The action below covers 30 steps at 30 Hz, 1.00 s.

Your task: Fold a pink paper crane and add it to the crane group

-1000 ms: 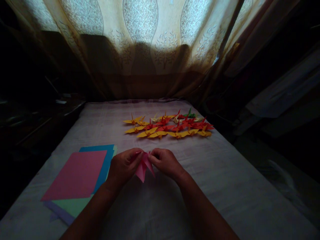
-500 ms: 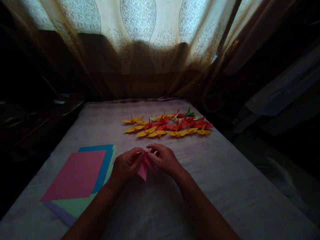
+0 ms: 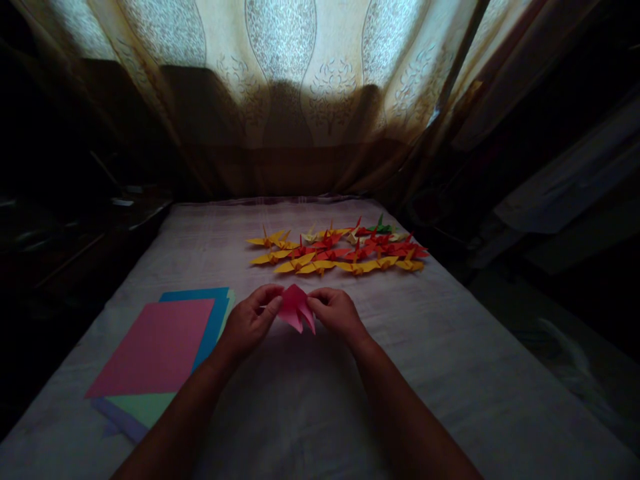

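Just right of the coloured sheets [image 3: 150, 347], above the pale cloth [image 3: 425, 380], the left hand [image 3: 250, 317] and right hand [image 3: 339, 313] hold the pink folded paper [image 3: 296, 305] by opposite edges, each grip narrow. Gathered half a second ago, it now shows a broader, pointed face, suggesting the folding is still under way. Beyond sit paper birds [image 3: 331, 255] (mostly yellow and red), then a patterned curtain [image 3: 330, 113]; no writing is readable.

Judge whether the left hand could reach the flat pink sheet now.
Probably yes: nothing lies on the flat pink sheet, though the left hand holds one side of the folded pink paper.
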Tool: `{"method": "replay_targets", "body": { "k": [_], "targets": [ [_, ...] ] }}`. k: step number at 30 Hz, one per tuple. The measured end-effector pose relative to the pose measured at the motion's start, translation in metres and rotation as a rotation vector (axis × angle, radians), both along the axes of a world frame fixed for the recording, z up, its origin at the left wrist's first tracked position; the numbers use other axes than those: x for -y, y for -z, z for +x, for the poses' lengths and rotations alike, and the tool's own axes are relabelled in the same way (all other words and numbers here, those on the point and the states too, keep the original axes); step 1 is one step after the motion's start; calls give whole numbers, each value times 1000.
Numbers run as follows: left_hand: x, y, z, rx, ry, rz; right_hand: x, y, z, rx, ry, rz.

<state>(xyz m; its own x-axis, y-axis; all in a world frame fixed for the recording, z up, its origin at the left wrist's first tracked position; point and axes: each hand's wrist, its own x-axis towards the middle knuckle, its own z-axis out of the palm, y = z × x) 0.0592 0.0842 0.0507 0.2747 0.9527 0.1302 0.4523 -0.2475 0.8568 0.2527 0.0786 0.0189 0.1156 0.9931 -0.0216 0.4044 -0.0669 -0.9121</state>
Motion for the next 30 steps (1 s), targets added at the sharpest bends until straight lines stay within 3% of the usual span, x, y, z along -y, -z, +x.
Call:
{"method": "replay_targets", "body": {
  "k": [12, 20, 24, 28, 30],
  "targets": [
    [-7, 1, -5, 89, -16, -321, -5, 10, 3, -86, 60, -41],
    [1, 12, 3, -153, 2, -150, 1, 6, -8, 61, 17, -25],
    [7, 10, 4, -371, 10, 4, 8, -8, -9, 314, -79, 156],
    [12, 10, 6, -522, 29, 83, 11, -15, -7, 304, -231, 288],
    [13, 12, 7, -548, 55, 109, 10, -12, -6, 278, -215, 277]
  ]
}}
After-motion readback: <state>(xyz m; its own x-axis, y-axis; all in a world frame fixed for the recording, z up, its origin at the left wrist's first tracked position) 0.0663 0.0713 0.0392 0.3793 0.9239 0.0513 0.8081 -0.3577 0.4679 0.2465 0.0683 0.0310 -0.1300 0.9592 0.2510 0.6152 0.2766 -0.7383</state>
